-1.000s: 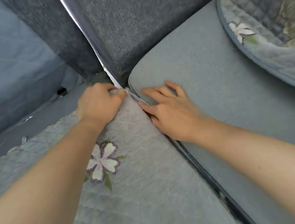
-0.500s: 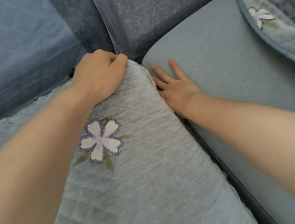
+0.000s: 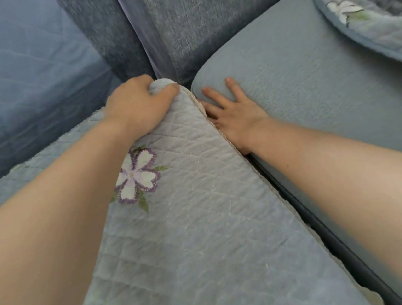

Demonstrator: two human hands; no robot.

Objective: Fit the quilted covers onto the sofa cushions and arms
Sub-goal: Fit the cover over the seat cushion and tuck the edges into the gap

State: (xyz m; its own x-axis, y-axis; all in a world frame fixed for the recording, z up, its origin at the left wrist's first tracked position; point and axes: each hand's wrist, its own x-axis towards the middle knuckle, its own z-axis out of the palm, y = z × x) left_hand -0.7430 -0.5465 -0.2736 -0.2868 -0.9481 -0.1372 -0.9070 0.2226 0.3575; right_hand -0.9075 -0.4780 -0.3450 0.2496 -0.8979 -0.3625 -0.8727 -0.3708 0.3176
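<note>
A quilted cover [image 3: 203, 227] with a flower [image 3: 137, 177] lies over the near left seat. The left hand [image 3: 140, 109] keeps a closed grip on its far corner. The right hand [image 3: 235, 113], grip open, stays flat on the bare cushion [image 3: 313, 89] just right of it, as a moment ago. Another cover [image 3: 366, 8] lies far right.

The sofa backrest [image 3: 205, 26] stands at the far side, dark blue-grey and coarse-woven. A smooth lilac fabric strip [image 3: 136, 29] runs down it, left of centre. Near right, a dark piping strip [image 3: 329, 236] runs diagonally along a gap.
</note>
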